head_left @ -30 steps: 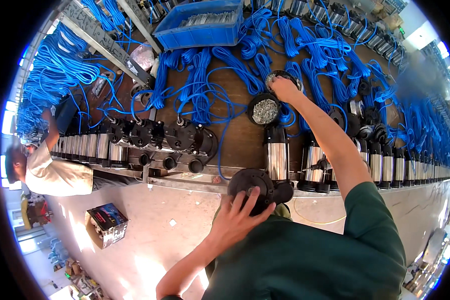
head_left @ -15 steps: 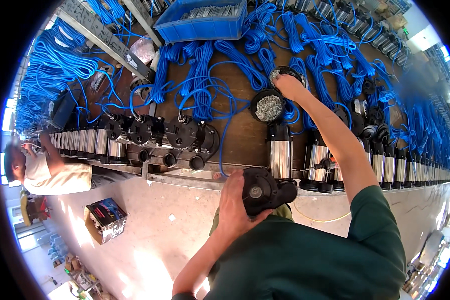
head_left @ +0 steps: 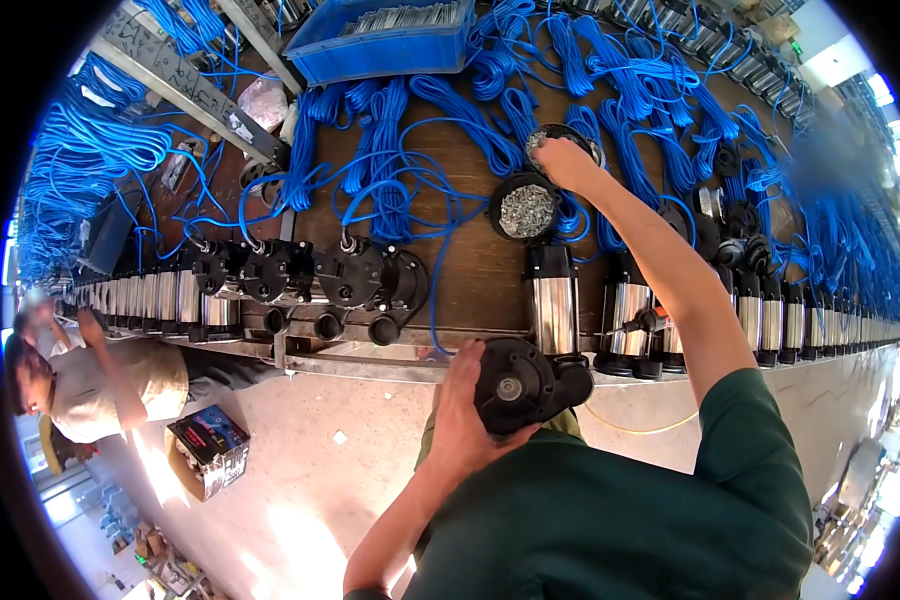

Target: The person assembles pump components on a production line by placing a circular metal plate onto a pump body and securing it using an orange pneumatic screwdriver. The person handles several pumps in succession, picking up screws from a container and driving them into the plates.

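Observation:
My left hand (head_left: 460, 415) is wrapped round the near side of a black pump casing (head_left: 511, 386), a round part with a hub at its centre and a side outlet. It is held in front of my body, just off the bench's front edge. My right hand (head_left: 567, 163) reaches across the bench into a round black bowl (head_left: 598, 150) of small metal pieces. Its fingers are curled down among them, and the tips are hidden. A second black bowl, full of small screws (head_left: 528, 212), stands just nearer. Below that bowl is an upright steel-bodied pump (head_left: 555, 305).
Bundles of blue cable (head_left: 385, 170) cover much of the bench (head_left: 465, 280). A blue crate (head_left: 380, 55) of metal rods stands at the back. Pumps line the front edge on both sides, with a power screwdriver (head_left: 645, 320) at right. A person (head_left: 120, 385) works at far left, near a carton (head_left: 208, 455).
My right hand has shifted slightly within the far bowl. My left hand still holds the casing. The view has moved a little, and the person at left has leaned and moved an arm.

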`<move>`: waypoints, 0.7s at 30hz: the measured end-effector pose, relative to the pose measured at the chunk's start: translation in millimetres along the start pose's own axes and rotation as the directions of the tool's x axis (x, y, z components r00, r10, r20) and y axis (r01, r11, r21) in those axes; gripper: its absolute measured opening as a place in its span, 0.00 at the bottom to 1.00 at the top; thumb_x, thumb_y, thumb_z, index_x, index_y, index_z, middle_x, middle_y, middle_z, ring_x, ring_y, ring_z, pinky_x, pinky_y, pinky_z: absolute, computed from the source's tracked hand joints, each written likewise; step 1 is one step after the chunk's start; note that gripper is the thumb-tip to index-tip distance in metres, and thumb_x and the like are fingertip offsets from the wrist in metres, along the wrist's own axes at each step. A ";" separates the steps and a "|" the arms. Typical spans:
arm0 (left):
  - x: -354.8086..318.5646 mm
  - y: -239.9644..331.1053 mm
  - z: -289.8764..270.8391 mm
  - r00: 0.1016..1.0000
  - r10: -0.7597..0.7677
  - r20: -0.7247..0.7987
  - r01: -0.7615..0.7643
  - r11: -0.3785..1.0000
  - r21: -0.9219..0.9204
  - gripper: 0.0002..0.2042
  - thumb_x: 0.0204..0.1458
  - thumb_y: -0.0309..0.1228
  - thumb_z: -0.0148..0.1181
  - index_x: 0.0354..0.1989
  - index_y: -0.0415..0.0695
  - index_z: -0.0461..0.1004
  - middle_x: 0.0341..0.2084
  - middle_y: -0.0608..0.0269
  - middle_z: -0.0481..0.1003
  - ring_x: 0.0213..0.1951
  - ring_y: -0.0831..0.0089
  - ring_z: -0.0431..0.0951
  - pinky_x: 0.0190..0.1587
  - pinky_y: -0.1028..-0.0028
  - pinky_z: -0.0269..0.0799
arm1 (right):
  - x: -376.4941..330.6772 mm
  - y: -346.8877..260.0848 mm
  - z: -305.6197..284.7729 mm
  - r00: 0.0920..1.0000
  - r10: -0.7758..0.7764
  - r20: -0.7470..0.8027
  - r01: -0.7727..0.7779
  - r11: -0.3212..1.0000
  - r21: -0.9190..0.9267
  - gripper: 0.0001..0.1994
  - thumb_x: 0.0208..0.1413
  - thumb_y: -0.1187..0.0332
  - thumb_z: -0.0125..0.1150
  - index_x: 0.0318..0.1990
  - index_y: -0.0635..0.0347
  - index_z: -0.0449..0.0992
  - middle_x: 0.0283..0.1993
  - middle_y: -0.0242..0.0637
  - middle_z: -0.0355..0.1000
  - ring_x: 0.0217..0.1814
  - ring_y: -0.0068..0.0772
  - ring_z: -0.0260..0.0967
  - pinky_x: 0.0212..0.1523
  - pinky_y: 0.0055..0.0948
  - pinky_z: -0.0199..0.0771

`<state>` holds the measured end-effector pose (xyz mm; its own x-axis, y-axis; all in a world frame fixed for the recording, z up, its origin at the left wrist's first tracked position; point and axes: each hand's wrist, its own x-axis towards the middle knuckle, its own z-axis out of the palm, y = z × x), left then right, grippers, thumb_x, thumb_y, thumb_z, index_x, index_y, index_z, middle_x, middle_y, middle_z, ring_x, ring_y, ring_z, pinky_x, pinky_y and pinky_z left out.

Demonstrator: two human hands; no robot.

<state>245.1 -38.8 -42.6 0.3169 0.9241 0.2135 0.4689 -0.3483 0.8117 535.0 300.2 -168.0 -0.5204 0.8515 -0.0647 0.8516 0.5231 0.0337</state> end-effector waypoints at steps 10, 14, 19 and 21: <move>-1.4 -3.1 -2.7 0.998 0.057 0.027 -0.058 0.998 0.018 0.58 0.28 0.41 0.82 0.66 0.39 0.46 0.63 0.35 0.57 0.63 0.37 0.60 0.63 0.48 0.59 | 2.9 4.4 14.2 0.992 0.089 -0.087 -0.080 0.991 0.103 0.07 0.45 0.76 0.60 0.34 0.62 0.80 0.38 0.54 0.75 0.43 0.56 0.75 0.43 0.46 0.78; -3.4 3.6 -9.1 0.999 0.050 0.022 -0.050 0.999 0.021 0.56 0.29 0.40 0.82 0.65 0.40 0.47 0.62 0.36 0.57 0.62 0.40 0.61 0.63 0.51 0.59 | 1.1 -1.9 -0.6 0.965 0.213 -0.155 -0.169 0.952 0.256 0.06 0.46 0.71 0.61 0.31 0.63 0.81 0.31 0.56 0.75 0.38 0.57 0.75 0.42 0.46 0.77; 13.0 23.9 -35.5 0.957 -0.006 -0.288 -0.056 0.976 -0.208 0.37 0.40 0.28 0.73 0.58 0.35 0.58 0.55 0.46 0.64 0.57 0.56 0.66 0.60 0.61 0.60 | -19.2 -9.1 -29.5 0.855 0.486 -0.180 -0.257 0.698 0.668 0.10 0.50 0.68 0.62 0.37 0.64 0.82 0.28 0.51 0.77 0.32 0.46 0.78 0.37 0.38 0.78; 34.4 36.4 -43.5 0.945 -0.203 -0.258 0.039 0.850 -0.526 0.23 0.50 0.25 0.63 0.53 0.34 0.63 0.49 0.49 0.70 0.52 0.59 0.71 0.57 0.65 0.64 | -32.8 -6.4 -48.2 0.836 0.543 -0.075 -0.285 0.547 0.787 0.12 0.51 0.66 0.63 0.38 0.65 0.82 0.26 0.48 0.78 0.28 0.41 0.79 0.34 0.34 0.78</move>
<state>237.2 -12.8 17.9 -0.0083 0.9842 0.1769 -0.0223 -0.1770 0.9840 543.6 270.7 -118.1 0.0224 0.9990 0.0388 0.6635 0.0142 -0.7481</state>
